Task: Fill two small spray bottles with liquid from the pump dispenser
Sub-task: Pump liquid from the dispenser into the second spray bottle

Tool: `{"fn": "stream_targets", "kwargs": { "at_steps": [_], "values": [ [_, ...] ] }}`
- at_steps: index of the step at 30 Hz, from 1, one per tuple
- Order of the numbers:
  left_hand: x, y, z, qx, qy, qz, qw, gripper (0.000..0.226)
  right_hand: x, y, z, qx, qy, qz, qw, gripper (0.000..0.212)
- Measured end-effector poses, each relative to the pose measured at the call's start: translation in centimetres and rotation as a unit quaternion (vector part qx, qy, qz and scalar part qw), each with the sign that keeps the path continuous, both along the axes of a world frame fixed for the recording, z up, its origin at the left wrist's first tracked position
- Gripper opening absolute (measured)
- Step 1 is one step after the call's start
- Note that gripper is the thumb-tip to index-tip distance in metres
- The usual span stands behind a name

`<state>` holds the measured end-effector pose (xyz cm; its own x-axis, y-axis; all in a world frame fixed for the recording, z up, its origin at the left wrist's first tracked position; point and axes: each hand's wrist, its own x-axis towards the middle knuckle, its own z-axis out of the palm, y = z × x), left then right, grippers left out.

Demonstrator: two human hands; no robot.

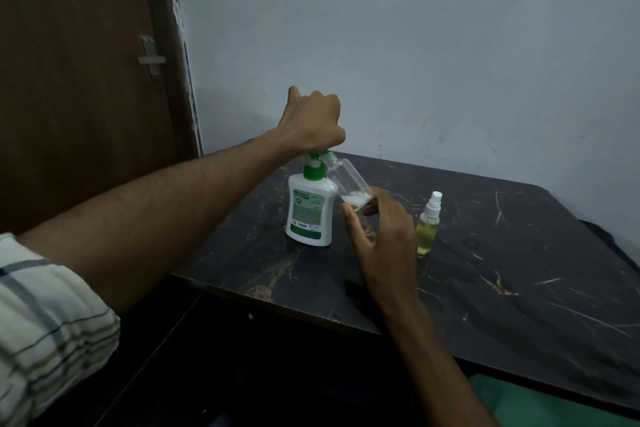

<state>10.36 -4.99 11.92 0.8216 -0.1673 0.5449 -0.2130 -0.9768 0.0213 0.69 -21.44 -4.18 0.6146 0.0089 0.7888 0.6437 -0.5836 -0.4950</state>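
Note:
A white pump dispenser [310, 210] with a green pump top stands upright on the dark marble table [519, 288]. My left hand [313, 121] sits as a fist on top of the pump head and hides it. My right hand [382, 236] pinches the bottom of a small clear bottle [346, 180], which is uncapped and tilted, its open neck up against the pump's spout. A little whitish liquid lies in its lower end. A second small spray bottle [427, 229] stands upright to the right, capped with a white sprayer and filled with yellowish liquid.
The table stands in a corner against a pale wall, with a brown door [79, 62] to the left. A green surface [540, 406] shows at the bottom right, below the table's near edge.

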Motion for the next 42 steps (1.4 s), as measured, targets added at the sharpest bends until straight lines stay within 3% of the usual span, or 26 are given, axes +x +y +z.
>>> {"fn": "stream_targets", "kwargs": {
  "at_steps": [14, 42],
  "values": [
    [0.38, -0.18, -0.60, -0.015, 0.012, 0.006, 1.000, 0.021, 0.04, 0.03, 0.00, -0.006, 0.003, -0.007, 1.000, 0.035],
    [0.15, -0.25, 0.04, 0.006, -0.008, -0.010, 1.000, 0.012, 0.04, -0.09, -0.08, 0.003, -0.004, -0.003, 1.000, 0.039]
  ]
}}
